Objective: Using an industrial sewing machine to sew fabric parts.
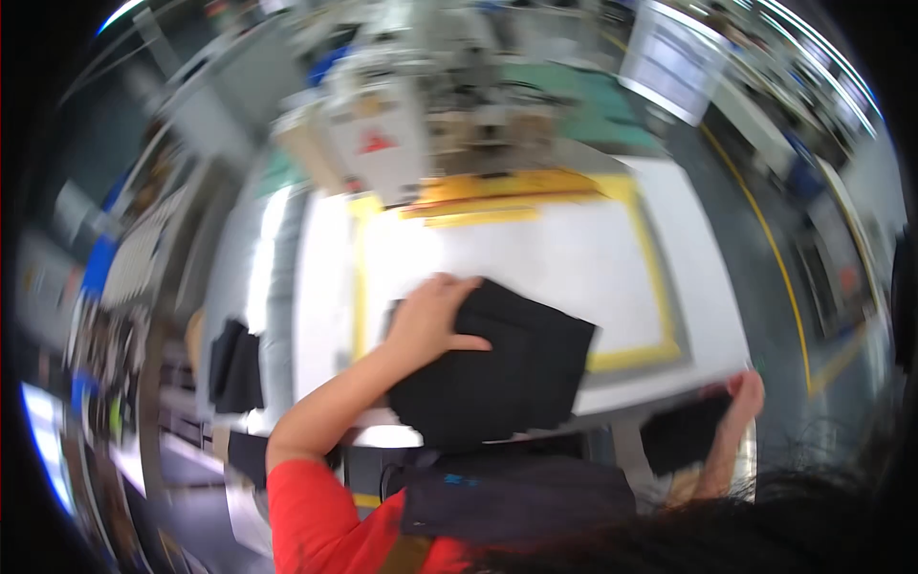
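A black cloth piece (507, 368) with angled edges lies over the near edge of the white work surface, in front of me. My left hand (427, 320) grips its upper left part, the thumb spread across the top face and the fingers at the far edge. Far to the right, at the table's front right corner, is my right hand (744, 394). Its fingers are blurred. Just beside its wrist, lower than the tabletop, is another dark cloth piece (684, 432); whether the hand touches it is unclear.
A white machine head (378, 143) stands beyond the work surface (703, 277). Yellow strips (650, 277) frame a white area there. Folded black cloth (235, 368) hangs at the left. A dark apron or cloth (516, 493) covers my lap. A yellow floor line (765, 239) runs along the right.
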The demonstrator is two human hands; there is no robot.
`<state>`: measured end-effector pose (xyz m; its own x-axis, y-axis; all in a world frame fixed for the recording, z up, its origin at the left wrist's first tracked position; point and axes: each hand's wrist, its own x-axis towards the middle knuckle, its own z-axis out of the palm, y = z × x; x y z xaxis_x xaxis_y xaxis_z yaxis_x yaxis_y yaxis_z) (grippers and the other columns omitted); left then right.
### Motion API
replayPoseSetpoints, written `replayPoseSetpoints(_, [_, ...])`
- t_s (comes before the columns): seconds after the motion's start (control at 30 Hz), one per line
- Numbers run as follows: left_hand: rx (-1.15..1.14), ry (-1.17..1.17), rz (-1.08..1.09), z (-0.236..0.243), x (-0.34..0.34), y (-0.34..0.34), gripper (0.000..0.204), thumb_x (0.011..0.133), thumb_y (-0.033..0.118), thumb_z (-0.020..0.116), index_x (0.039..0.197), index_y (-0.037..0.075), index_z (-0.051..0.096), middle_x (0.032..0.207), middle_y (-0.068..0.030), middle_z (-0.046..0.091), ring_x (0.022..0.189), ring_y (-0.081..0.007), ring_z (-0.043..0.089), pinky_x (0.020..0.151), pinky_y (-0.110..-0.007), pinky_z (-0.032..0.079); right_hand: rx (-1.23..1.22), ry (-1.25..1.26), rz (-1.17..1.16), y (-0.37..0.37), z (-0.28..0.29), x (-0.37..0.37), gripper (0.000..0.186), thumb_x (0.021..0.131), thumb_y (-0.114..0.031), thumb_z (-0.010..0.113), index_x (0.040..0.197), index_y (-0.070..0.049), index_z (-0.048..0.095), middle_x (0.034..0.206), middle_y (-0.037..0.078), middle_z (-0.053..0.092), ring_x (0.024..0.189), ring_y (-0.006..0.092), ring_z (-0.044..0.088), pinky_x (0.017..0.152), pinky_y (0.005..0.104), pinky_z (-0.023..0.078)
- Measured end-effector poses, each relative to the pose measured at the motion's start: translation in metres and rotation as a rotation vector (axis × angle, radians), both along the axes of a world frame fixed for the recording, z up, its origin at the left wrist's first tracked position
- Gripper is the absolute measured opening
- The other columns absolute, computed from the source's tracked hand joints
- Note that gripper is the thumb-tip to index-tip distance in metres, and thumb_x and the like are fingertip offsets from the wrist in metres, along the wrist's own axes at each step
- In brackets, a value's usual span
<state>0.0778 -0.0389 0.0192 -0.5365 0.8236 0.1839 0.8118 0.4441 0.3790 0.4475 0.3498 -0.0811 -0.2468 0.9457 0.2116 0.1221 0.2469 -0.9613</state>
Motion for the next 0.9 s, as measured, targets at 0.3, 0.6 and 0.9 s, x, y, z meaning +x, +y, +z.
replayPoseSetpoints(0.3, [-0.103, -0.123, -0.002, -0.023, 0.015, 0.003, 0.062, 0.065, 0.051, 0.075, 0.104, 0.005, 0.062, 0.086, -0.0148, 0.065, 0.086, -0.0363, 0.063, 0.073, -0.043, 0.049, 0.514, -0.141, 1.147, -0.091, 0.073, -0.241, 0.015, 0.089, -0.005, 0.053, 0.074, -0.001, 0.053, 0.071, 0.007, 0.055, 0.067, 0.0148, 0.054, 0.065, 0.0280, 0.043])
replayPoseSetpoints(0.6, [0.059, -0.035, 0.196, -0.037, -0.013, -0.048, 0.065, 0.064, 0.060, 0.073, 0.097, 0.005, 0.063, 0.081, -0.0147, 0.064, 0.080, -0.0348, 0.062, 0.068, -0.042, 0.048, 0.790, 0.014, 1.433, -0.127, 0.043, -0.370, 0.008, 0.086, -0.003, 0.056, 0.078, 0.001, 0.057, 0.069, 0.009, 0.057, 0.063, 0.0183, 0.057, 0.062, 0.0293, 0.045])
replayPoseSetpoints(0.9, [0.229, 0.103, 0.214, -0.052, -0.011, -0.046, 0.057, 0.072, 0.057, 0.069, 0.096, 0.006, 0.062, 0.084, -0.0120, 0.062, 0.078, -0.0331, 0.060, 0.068, -0.042, 0.047, 0.551, -0.063, 1.390, -0.106, 0.008, -0.377, 0.008, 0.090, -0.003, 0.054, 0.086, 0.003, 0.058, 0.075, 0.008, 0.057, 0.063, 0.0135, 0.054, 0.058, 0.0256, 0.047])
